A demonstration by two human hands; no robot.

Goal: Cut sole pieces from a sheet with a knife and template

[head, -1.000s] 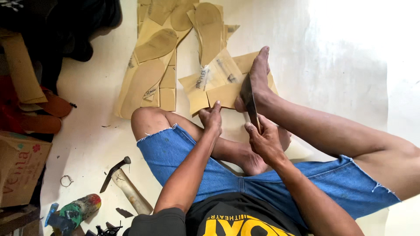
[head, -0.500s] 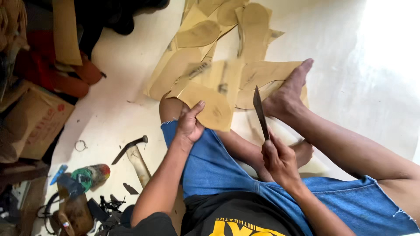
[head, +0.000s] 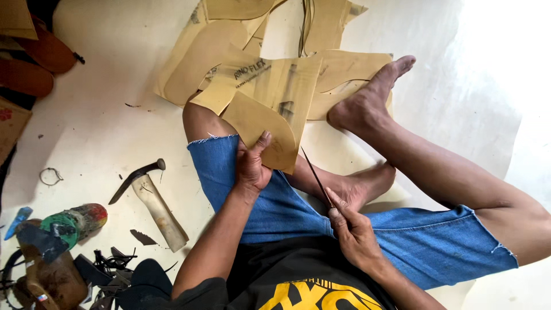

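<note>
A tan sole-shaped cutout (head: 261, 129) is pinched at its lower edge by the left hand (head: 252, 166), fingers closed on it, and held over the knee, presumably clear of the blade. A thin dark knife (head: 315, 177) is gripped in the closed right hand (head: 351, 229), point raised. Tan sheets (head: 275, 77) with dark print lie on the floor; a hammer (head: 150, 198) lies apart.

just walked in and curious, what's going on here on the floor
A person sits on the floor in denim shorts. The left hand holds a tan sheet with a sole-shaped cutout over the knee; the right hand grips a thin dark blade. More tan cut sheets lie ahead, a hammer to the left.
</note>
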